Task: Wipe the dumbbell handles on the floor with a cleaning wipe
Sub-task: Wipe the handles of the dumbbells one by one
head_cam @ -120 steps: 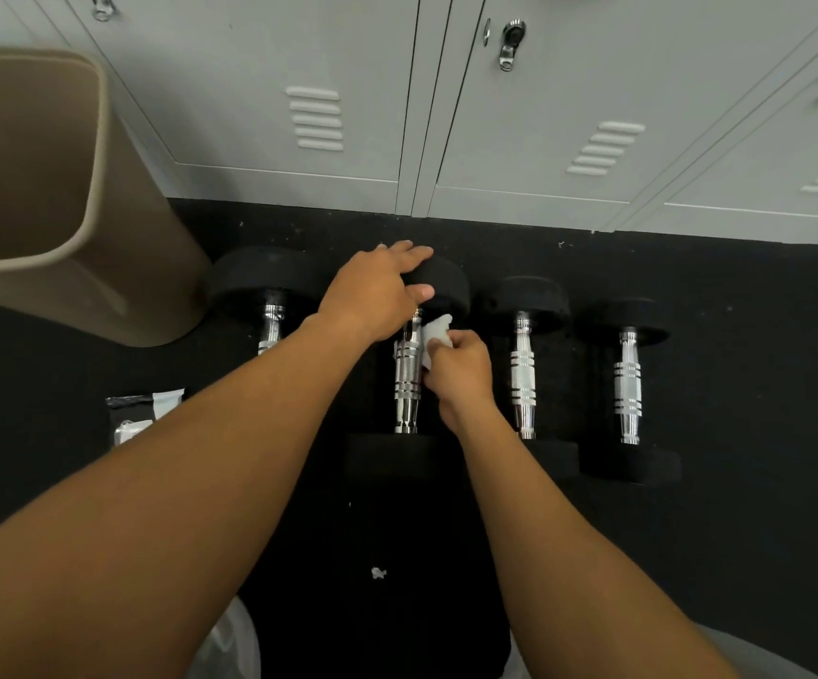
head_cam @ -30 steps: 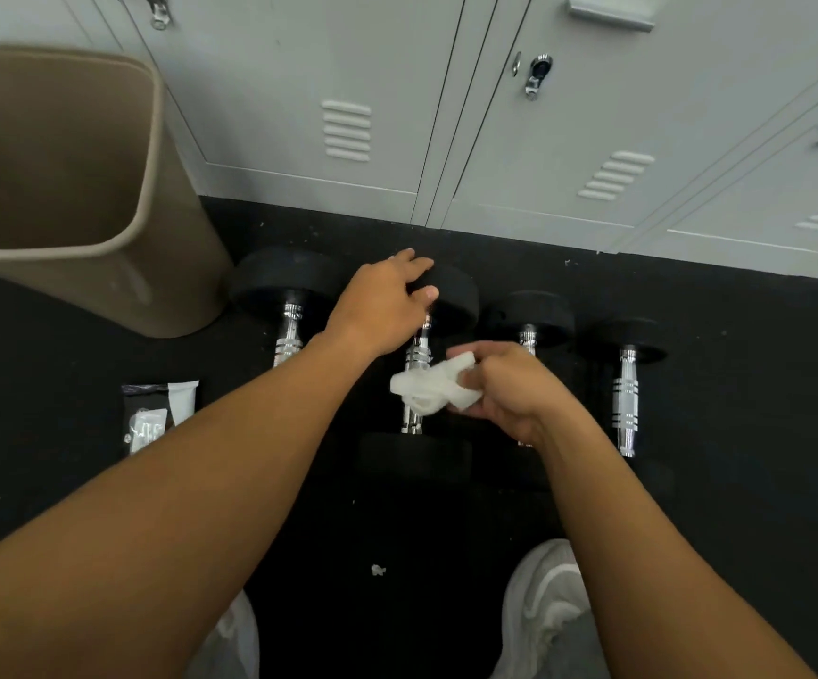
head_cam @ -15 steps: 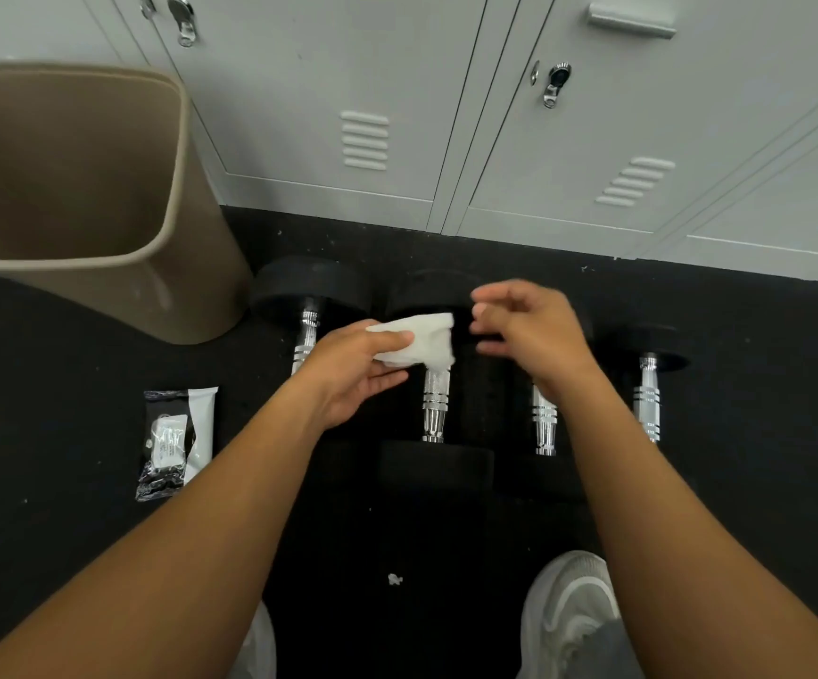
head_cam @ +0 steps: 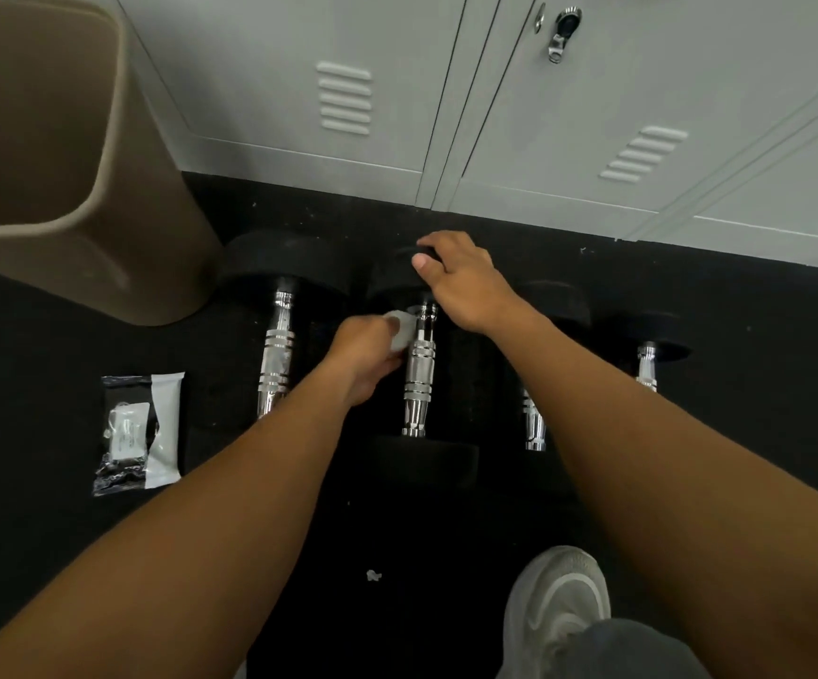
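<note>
While the left hand [head_cam: 365, 357] pinches a crumpled white wipe [head_cam: 401, 328] against the upper left side of a chrome handle [head_cam: 419, 379] at frame centre, the right hand [head_cam: 460, 281] rests on that dumbbell's far black head [head_cam: 397, 279], fingers curled over the top, thumb laid across its near face. This second dumbbell lies in a row of four on the black floor [head_cam: 764, 409] before grey lockers [head_cam: 568, 115]. At upper left stands a tan bin [head_cam: 54, 164]; a wipe packet [head_cam: 140, 433] lies at left. A grey shoe [head_cam: 556, 605] shows at the bottom.
</note>
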`<state>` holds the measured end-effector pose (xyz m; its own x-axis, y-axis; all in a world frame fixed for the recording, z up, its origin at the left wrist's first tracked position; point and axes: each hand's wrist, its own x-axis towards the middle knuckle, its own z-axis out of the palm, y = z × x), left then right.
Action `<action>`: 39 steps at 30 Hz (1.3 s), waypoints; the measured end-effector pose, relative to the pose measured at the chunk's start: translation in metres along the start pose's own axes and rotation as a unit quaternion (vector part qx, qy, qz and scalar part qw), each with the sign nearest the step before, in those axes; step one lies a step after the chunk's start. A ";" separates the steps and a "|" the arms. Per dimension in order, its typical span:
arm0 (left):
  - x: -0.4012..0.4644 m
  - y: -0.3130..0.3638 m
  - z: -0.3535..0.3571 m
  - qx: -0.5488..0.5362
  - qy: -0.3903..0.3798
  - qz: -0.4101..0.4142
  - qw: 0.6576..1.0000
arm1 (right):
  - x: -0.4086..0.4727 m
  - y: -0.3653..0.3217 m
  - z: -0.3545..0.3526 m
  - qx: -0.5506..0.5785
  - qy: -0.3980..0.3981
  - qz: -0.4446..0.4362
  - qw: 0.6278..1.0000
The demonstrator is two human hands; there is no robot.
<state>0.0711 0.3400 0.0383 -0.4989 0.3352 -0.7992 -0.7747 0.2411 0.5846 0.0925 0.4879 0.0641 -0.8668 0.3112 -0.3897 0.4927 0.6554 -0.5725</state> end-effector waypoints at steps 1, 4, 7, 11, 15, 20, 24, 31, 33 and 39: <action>0.006 -0.002 0.003 -0.023 -0.005 0.000 1.000 | 0.000 0.000 -0.001 -0.003 -0.003 0.002 1.000; 0.009 -0.009 0.011 -0.002 -0.062 0.035 0.997 | 0.001 0.002 0.001 -0.006 0.003 0.005 1.000; 0.003 -0.014 0.009 0.156 -0.051 0.117 0.979 | 0.003 0.002 0.003 -0.007 0.008 0.010 1.000; -0.005 -0.024 -0.010 0.302 -0.020 0.174 0.937 | 0.006 -0.001 0.007 -0.015 0.010 0.010 1.000; 0.002 -0.016 -0.006 0.246 -0.020 0.150 0.957 | 0.007 -0.007 0.010 -0.026 0.014 0.012 0.999; 0.005 -0.008 0.001 0.179 -0.033 0.122 0.976 | 0.006 -0.007 0.009 -0.025 0.010 0.019 0.999; -0.010 -0.023 -0.014 0.316 -0.044 0.161 0.934 | 0.005 -0.004 0.007 -0.022 0.011 0.020 1.000; 0.000 -0.001 -0.007 0.221 -0.042 0.106 0.969 | 0.005 -0.006 0.007 -0.026 0.007 0.026 0.999; 0.003 0.000 -0.001 0.226 -0.037 0.114 0.967 | 0.005 -0.007 0.008 -0.028 0.004 0.026 0.999; -0.013 -0.021 -0.022 0.374 -0.080 0.153 0.911 | 0.004 -0.003 0.006 -0.019 0.009 0.026 0.999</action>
<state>0.0849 0.3106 0.0334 -0.5373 0.6057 -0.5869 -0.0969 0.6469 0.7564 0.0877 0.4827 0.0598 -0.8409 0.3576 -0.4062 0.5349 0.6635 -0.5231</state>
